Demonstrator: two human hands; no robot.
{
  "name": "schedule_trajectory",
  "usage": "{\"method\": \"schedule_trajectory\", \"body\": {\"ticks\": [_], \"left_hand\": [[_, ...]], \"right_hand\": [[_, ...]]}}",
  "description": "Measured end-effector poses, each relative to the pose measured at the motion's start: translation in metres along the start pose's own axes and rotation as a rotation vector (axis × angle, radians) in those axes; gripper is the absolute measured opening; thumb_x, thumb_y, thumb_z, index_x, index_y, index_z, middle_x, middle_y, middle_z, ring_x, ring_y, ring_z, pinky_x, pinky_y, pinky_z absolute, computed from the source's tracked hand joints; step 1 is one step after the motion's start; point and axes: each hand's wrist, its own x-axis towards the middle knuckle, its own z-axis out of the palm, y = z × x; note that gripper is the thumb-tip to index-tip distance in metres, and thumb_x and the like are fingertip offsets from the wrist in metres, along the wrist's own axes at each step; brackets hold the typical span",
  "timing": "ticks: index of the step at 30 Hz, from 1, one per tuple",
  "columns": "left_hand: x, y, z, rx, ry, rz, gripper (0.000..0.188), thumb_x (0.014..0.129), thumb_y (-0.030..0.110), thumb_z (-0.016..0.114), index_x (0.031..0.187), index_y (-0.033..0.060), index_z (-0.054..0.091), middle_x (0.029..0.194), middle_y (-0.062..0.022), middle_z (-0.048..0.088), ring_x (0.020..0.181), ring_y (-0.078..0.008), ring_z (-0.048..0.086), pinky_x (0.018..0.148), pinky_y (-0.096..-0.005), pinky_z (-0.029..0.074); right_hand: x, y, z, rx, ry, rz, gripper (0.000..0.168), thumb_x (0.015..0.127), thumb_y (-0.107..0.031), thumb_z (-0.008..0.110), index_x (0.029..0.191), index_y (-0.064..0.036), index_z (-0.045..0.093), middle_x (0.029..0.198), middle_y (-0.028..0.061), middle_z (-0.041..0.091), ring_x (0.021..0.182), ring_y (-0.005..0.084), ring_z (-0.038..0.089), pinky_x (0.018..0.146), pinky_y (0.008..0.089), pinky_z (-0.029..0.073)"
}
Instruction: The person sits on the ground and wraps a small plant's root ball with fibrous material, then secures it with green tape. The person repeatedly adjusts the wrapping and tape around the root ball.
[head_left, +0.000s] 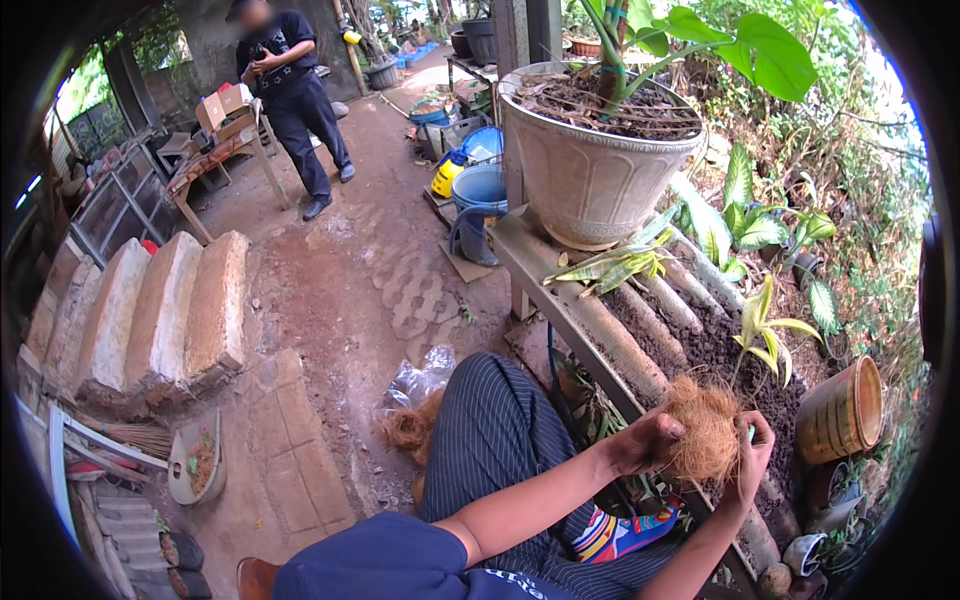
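Between my two hands is a ball of brown coconut fiber (703, 429), above the edge of a corrugated bench. My left hand (646, 444) grips its left side, with soil-darkened fingers. My right hand (752, 451) holds the other side, and a small teal item (751, 432) shows at its fingertips; I cannot tell what it is. A small plant with yellow-green leaves (766, 334) rises just behind the ball. Its stem base is hidden, so whether it sits inside the fiber is unclear. Dark loose soil (712, 349) lies on the bench beyond.
Cut variegated leaves (619, 271) lie beside a large potted plant (600, 161) on the bench. A tan plastic pot (840, 411) tilts at the right. More coconut fiber (414, 429) and clear plastic (424, 375) are by my knee. A person (289, 90) stands at the back left.
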Motion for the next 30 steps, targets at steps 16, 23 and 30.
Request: {"method": "schedule_trajectory", "body": {"ticks": [16,23,30], "left_hand": [[0.006,0.015,-0.003,0.184,0.444,0.57,0.042,0.096,0.027,0.065,0.128,0.0024,0.054,0.115,-0.0077,0.065,0.111,-0.0194,0.065,0.097,-0.0371,0.055],[0.01,0.012,0.001,0.471,0.671,0.739,0.058,0.091,0.026,0.078,0.134,0.0049,0.045,0.118,-0.0051,0.06,0.107,-0.0128,0.061,0.098,-0.0329,0.052],[0.01,0.009,0.023,0.926,0.686,0.832,0.065,0.086,0.017,0.08,0.136,0.0013,0.043,0.123,-0.0103,0.058,0.112,-0.0167,0.059,0.099,-0.0339,0.051]], "right_hand": [[-0.048,0.007,0.09,-0.595,-0.079,-0.063,0.034,0.098,-0.016,0.062,0.073,0.003,0.05,0.059,0.0109,0.047,0.052,0.0203,0.044,0.052,0.0356,0.035],[-0.06,-0.039,0.098,-0.791,-0.232,-0.254,0.024,0.091,-0.01,0.066,0.074,0.004,0.055,0.066,0.0224,0.053,0.058,0.0416,0.055,0.055,0.044,0.041],[-0.062,-0.051,0.088,-0.81,-0.226,-0.259,0.015,0.087,-0.009,0.067,0.077,0.001,0.062,0.065,0.0204,0.057,0.057,0.0394,0.058,0.055,0.0433,0.043]]}}
